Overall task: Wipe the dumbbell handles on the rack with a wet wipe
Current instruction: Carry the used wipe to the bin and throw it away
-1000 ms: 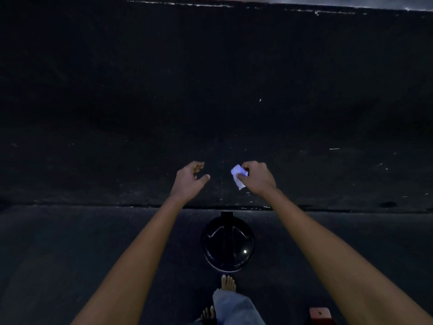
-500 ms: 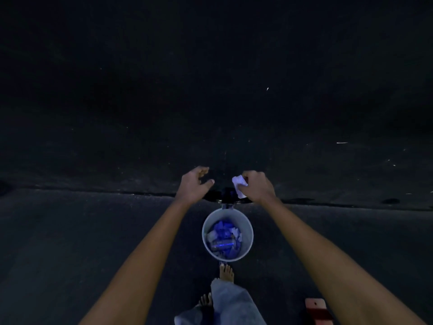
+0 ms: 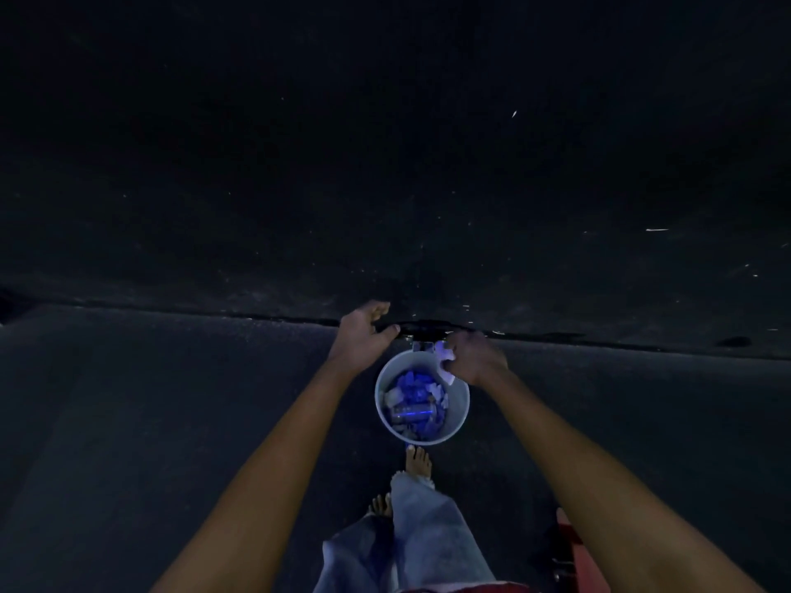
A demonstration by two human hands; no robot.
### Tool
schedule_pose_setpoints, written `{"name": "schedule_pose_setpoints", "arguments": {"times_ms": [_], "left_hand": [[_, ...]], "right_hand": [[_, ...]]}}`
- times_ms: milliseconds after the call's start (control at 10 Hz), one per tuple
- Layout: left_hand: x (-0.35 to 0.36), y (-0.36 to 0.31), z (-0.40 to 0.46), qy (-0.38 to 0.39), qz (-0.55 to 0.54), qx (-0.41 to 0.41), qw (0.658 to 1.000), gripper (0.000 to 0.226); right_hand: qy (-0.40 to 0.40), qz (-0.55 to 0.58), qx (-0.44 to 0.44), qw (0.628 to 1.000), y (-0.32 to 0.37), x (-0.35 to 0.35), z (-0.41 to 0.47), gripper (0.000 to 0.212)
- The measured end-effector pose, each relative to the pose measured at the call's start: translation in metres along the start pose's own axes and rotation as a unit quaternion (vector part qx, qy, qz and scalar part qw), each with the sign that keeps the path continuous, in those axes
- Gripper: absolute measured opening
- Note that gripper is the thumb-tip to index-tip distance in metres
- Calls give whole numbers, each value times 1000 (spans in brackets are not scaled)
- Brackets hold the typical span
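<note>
A bare foot stands on the dark floor, toes right by a round bin; the bin is full of blue and white scraps; over its far rim the right hand pinches a crumpled white wet wipe; the left hand hangs just beside the bin with loose curled fingers, holding nothing; past the hands a dark seam crosses the floor.

Matt floor, smooth plastic bin
</note>
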State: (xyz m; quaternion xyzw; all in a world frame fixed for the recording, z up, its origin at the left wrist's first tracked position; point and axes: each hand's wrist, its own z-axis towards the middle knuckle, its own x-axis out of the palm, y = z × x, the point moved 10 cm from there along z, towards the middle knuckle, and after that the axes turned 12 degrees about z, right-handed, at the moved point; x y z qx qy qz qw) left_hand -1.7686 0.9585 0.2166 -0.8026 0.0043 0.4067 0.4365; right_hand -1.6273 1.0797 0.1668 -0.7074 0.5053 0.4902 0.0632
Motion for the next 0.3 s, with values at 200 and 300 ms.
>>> {"name": "schedule_pose_setpoints", "arguments": {"times_ms": [200, 300], "left_hand": [[7, 10, 5, 7, 1, -1, 1000, 46], [6, 7, 7, 3, -9, -7, 1000, 47]], "right_hand": [[12, 41, 16, 999, -11, -3, 14, 24], [-8, 72, 18, 997, -13, -12, 25, 19]]}}
